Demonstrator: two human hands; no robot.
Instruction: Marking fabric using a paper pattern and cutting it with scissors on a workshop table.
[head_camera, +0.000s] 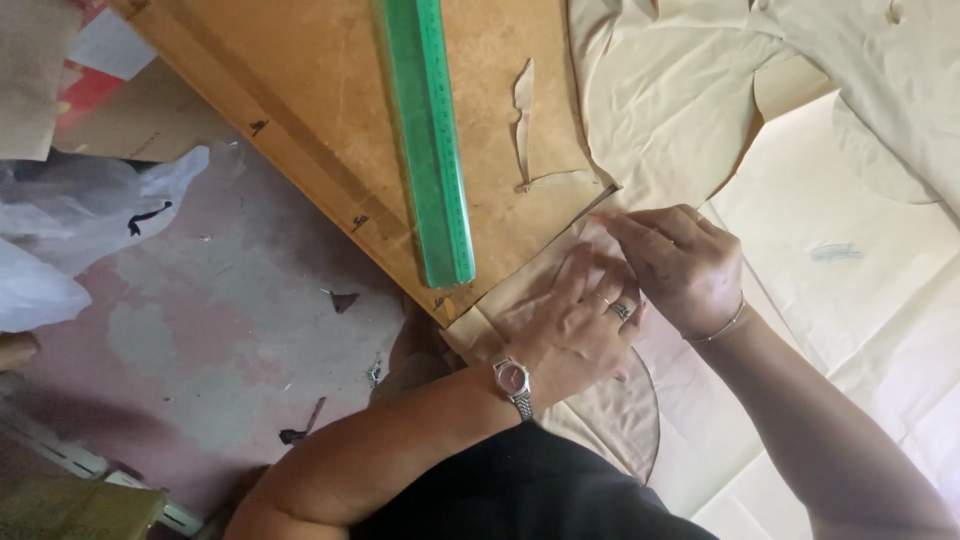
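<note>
The left hand (570, 320) lies flat, fingers spread, pressing a brown paper pattern piece (540, 290) at the edge of the wooden worktop (300, 100). The right hand (685, 265) pinches the piece's upper edge with a closed grip. A green ruler (432, 140) lies nearby, beside beige fabric (670, 110).

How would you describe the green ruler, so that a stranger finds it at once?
Look at the brown wooden table. On it lies a long green ruler, ending near the table's edge, left of the beige cloth. It is the only green, stiff, straight thing there.
</note>
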